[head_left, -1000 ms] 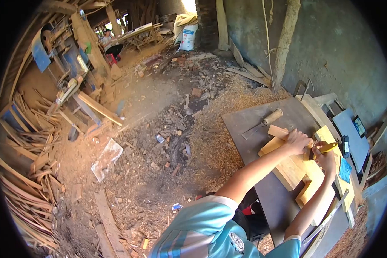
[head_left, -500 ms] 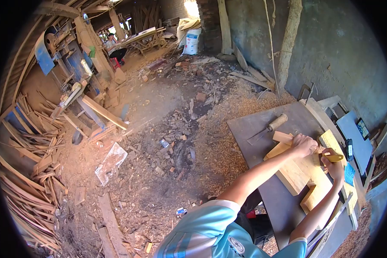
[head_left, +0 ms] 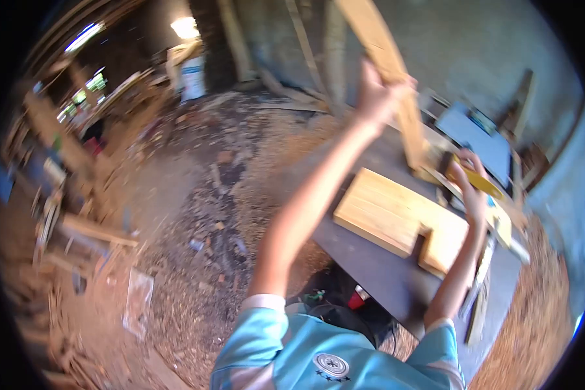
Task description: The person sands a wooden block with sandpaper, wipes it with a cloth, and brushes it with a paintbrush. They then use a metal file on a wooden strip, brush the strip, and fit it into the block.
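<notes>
My left hand (head_left: 385, 99) is closed around a long, flat wooden board (head_left: 406, 120). The board is raised and tilted, its lower end near the table and its top running out of view. In my right hand (head_left: 472, 188) is a yellow-handled brush (head_left: 480, 181); its dark head, blurred, points toward the board's lower end. Just below lies a thick, pale wooden block (head_left: 393, 207) with a square notch in its near side, flat on the dark table (head_left: 377, 276). My right forearm passes over the block's right end.
Wood strips (head_left: 480, 286) lie along the table's right part. A light blue panel (head_left: 476, 140) leans near the wall behind. Shavings and scraps cover the floor; a white sack (head_left: 192, 79) stands at the back. A chisel is not distinguishable in the blur.
My left hand has lifted the board up and away from the notched block. My right hand keeps the brush. The head view has swung, shifting and blurring the scene.
</notes>
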The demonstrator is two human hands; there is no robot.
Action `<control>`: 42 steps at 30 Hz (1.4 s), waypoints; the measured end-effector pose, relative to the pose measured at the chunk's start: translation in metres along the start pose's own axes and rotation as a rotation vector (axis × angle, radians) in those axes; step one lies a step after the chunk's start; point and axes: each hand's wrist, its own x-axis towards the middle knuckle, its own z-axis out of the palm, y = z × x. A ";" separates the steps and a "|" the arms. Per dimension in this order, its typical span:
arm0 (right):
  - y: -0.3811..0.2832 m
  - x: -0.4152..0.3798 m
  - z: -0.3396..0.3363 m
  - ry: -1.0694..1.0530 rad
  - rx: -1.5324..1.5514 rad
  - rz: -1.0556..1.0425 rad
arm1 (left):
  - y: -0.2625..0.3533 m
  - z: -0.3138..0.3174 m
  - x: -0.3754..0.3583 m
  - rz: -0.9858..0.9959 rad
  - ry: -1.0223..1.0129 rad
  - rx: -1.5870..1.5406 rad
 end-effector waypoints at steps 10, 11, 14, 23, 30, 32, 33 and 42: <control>-0.004 0.002 0.005 0.068 0.296 0.094 | -0.010 0.008 -0.010 -0.237 -0.157 -0.151; -0.004 0.001 0.006 0.057 0.306 0.147 | -0.011 0.007 -0.009 -0.276 -0.168 -0.150; -0.008 0.000 0.009 0.034 0.339 0.213 | -0.012 0.009 0.004 -0.276 -0.344 0.015; -0.013 -0.001 0.020 0.014 0.519 0.139 | 0.045 0.027 0.095 -0.044 -0.370 -0.078; -0.011 -0.002 0.039 0.080 0.766 0.207 | 0.044 0.032 0.095 -0.189 -0.694 -0.359; -0.003 0.000 0.017 -0.075 0.770 0.230 | 0.044 0.026 0.096 -0.214 -0.736 -0.426; -0.003 0.001 0.019 0.052 0.730 0.207 | 0.042 0.022 0.098 -0.246 -0.728 -0.456; 0.039 0.017 0.011 0.026 0.867 0.223 | 0.028 0.017 0.106 -0.304 -0.590 -0.516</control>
